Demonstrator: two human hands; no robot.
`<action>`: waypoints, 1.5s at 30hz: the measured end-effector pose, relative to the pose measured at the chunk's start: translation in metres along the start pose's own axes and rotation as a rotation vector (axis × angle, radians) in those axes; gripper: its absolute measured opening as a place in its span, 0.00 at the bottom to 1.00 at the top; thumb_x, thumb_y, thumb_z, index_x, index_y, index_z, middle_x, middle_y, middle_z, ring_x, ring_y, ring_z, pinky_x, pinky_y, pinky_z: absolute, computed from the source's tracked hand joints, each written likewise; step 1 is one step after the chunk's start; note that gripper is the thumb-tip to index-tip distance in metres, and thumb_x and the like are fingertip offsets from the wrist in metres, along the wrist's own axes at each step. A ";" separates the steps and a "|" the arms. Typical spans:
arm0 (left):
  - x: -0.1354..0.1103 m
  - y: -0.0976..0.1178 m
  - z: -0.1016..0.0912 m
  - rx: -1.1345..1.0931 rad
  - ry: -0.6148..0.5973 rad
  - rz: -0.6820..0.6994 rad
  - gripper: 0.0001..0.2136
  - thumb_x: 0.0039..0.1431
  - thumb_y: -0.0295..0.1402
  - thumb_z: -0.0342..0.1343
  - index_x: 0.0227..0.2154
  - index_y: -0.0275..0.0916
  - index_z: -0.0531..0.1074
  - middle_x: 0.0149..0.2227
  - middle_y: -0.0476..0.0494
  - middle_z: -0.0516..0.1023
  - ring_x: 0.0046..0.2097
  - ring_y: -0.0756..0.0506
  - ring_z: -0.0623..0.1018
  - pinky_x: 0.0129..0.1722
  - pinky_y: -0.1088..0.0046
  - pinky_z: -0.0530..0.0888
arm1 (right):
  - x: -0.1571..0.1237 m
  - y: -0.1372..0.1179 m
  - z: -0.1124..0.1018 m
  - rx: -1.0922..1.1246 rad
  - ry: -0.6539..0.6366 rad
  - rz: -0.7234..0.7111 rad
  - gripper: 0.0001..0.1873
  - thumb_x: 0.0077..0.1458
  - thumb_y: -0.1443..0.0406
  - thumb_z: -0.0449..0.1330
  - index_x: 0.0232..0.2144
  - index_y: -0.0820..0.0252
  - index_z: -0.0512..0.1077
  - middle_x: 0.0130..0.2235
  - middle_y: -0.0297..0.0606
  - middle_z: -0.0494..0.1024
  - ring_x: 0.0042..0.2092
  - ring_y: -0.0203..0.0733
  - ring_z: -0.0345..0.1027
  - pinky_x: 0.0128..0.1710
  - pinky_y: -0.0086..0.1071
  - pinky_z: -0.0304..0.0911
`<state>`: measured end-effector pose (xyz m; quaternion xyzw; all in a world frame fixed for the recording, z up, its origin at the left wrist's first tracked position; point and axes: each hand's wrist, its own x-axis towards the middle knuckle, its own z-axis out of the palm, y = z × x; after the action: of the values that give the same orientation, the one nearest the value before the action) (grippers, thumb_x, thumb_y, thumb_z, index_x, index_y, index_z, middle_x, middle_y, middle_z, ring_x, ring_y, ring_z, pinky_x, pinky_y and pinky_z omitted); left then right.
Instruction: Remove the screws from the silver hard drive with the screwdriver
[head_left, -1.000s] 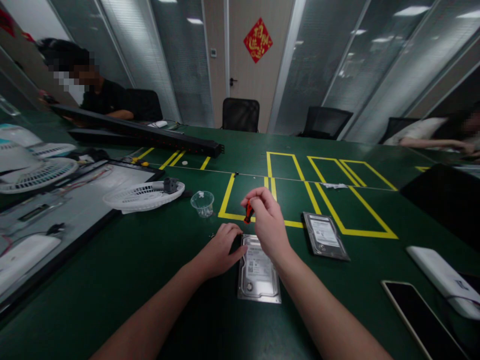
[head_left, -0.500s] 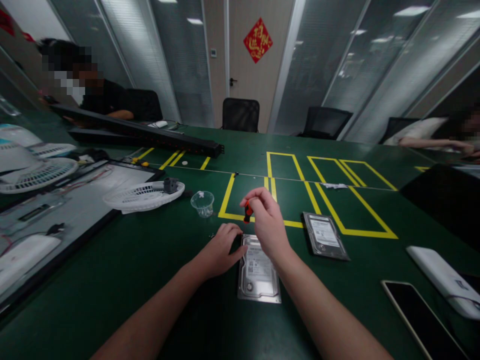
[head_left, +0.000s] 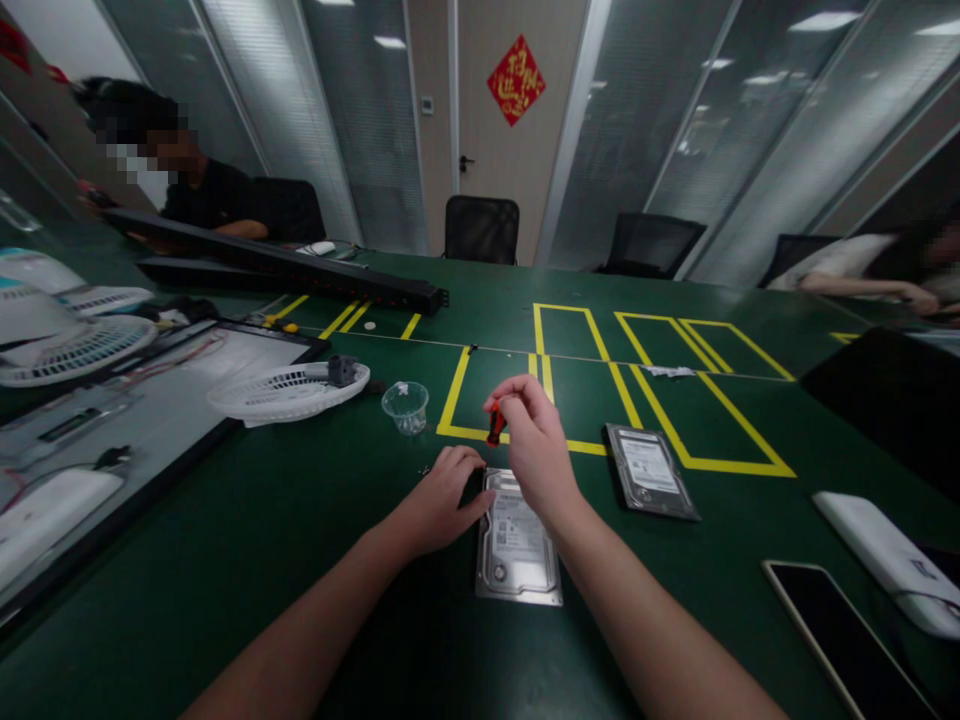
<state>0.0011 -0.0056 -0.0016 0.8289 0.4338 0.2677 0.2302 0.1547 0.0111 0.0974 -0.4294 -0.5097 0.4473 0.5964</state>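
A silver hard drive (head_left: 517,560) with a white label lies flat on the green table in front of me. My left hand (head_left: 450,500) grips its far left side, the thumb on the top face and the fingers by the far corner. In my right hand (head_left: 536,435) is a small red and black screwdriver (head_left: 496,425), held upright over the drive's far end. Its tip is too small to make out. To the right lies a second hard drive (head_left: 649,470). Tiny screws (head_left: 424,470) lie left of my left hand, near a clear plastic cup (head_left: 405,408).
A white fan grille (head_left: 285,392) and a large panel (head_left: 187,385) with wires are on the left. A phone (head_left: 840,630) and a white power bank (head_left: 892,560) lie at the right. Yellow tape (head_left: 735,466) marks the table. Two people sit across, at left and right.
The screwdriver handle has tilted slightly between my right fingers. My left hand and the hard drive keep their places.
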 end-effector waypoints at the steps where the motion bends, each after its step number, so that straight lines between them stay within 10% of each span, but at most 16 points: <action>1: 0.000 0.000 0.000 0.002 0.001 0.001 0.12 0.67 0.34 0.61 0.51 0.41 0.73 0.54 0.37 0.75 0.57 0.35 0.74 0.60 0.51 0.75 | 0.000 0.000 0.000 0.000 -0.005 0.003 0.03 0.59 0.64 0.55 0.33 0.54 0.69 0.33 0.32 0.76 0.33 0.38 0.66 0.31 0.33 0.61; 45: 0.000 -0.001 0.001 -0.004 -0.002 -0.011 0.12 0.67 0.34 0.61 0.51 0.42 0.72 0.54 0.38 0.75 0.57 0.36 0.74 0.60 0.51 0.74 | 0.001 0.003 0.001 0.038 -0.018 0.015 0.02 0.58 0.63 0.56 0.36 0.54 0.68 0.33 0.31 0.73 0.35 0.40 0.69 0.34 0.35 0.63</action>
<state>0.0006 -0.0054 -0.0031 0.8262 0.4378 0.2665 0.2339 0.1535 0.0129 0.0948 -0.4180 -0.5031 0.4652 0.5964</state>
